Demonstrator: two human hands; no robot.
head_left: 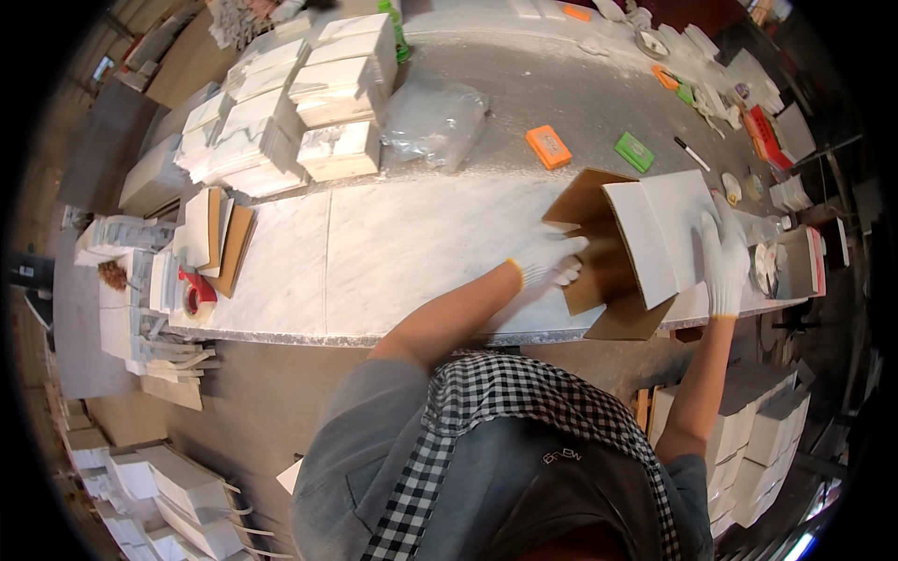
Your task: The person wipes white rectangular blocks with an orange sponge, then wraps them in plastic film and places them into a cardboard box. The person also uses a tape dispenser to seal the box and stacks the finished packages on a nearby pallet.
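A cardboard box point(666, 229), white outside and brown inside, lies on its side on the marble-topped table with its flaps spread toward the left. My left hand point(554, 262), in a white knit glove, is at the box's open end beside the brown flaps. Its fingers are apart and partly bent, and I see nothing held in them. My right hand point(724, 257), gloved the same way, lies along the box's right side with its fingers stretched out. Whether the left fingertips touch a flap, I cannot tell.
Stacks of white marble-look tiles point(341, 79) stand at the far left beside a clear plastic bag point(435, 120). An orange box point(548, 148), a green box point(634, 151) and a marker point(692, 153) lie beyond the carton. A red tape dispenser point(196, 294) sits by the left edge.
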